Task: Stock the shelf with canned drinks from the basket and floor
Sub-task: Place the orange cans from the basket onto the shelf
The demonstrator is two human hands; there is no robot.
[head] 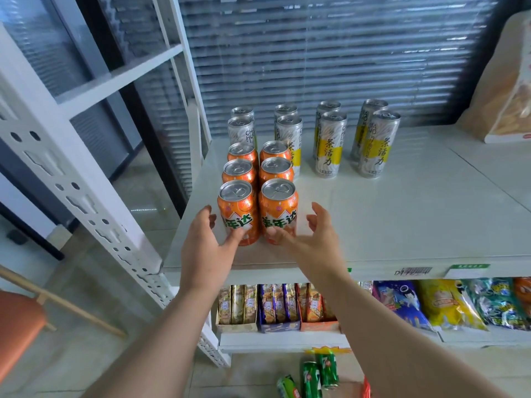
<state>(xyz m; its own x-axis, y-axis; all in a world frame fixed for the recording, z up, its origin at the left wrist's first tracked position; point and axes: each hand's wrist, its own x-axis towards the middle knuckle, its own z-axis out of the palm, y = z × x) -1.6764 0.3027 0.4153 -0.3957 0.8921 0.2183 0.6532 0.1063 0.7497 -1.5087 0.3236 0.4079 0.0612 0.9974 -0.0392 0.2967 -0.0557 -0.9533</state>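
Several orange cans stand in two rows on the white shelf (pixel 402 225), at its left front. My left hand (pixel 207 242) sits beside the front left orange can (pixel 237 208), thumb tip touching its lower front and fingers spread just off its left side. With its thumb on the lower front of the front right orange can (pixel 278 208), my right hand (pixel 310 234) keeps its fingers spread apart from the can's right side. Neither hand closes round a can. Tall silver-and-yellow cans (pixel 330 145) stand in pairs behind. Three green cans (pixel 319 372) lie on the floor below.
The white perforated shelf upright (pixel 86 191) runs down the left. A snack bag (pixel 505 90) leans at the shelf's far right. Boxed snacks (pixel 275 305) and bright bags (pixel 448 303) fill the lower shelf. An orange seat (pixel 17 326) is at the lower left. Blinds hang behind.
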